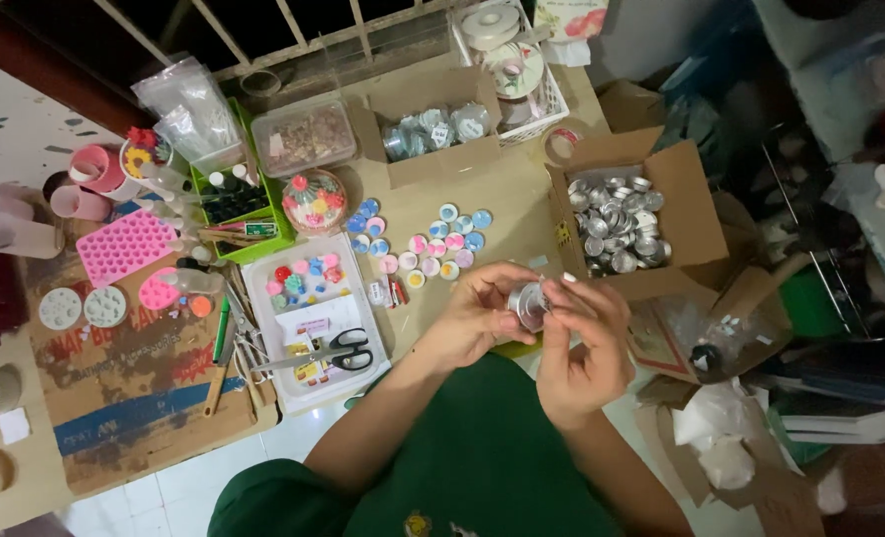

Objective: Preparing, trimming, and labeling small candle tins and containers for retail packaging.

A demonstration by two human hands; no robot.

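Both my hands meet over the table's front edge around a small round silver tin [531, 301]. My left hand [478, 313] cups the tin from the left with its fingers curled under it. My right hand [590, 343] pinches the tin's right side between thumb and fingertips. An open cardboard box [683, 204] full of several similar silver tins [617, 224] stands just beyond my right hand. Several small tins with pink, blue and white filling [433, 244] lie on the table beyond my left hand.
A white tray [264, 308] with black scissors [341, 350] and coloured pieces sits at left. Pink silicone moulds [124, 247], a green bin of bottles [226, 199], a clear tub [303, 134], another tin box [433, 129] and a white basket [517, 65] crowd the back. Boxes and bags [721, 428] lie at right.
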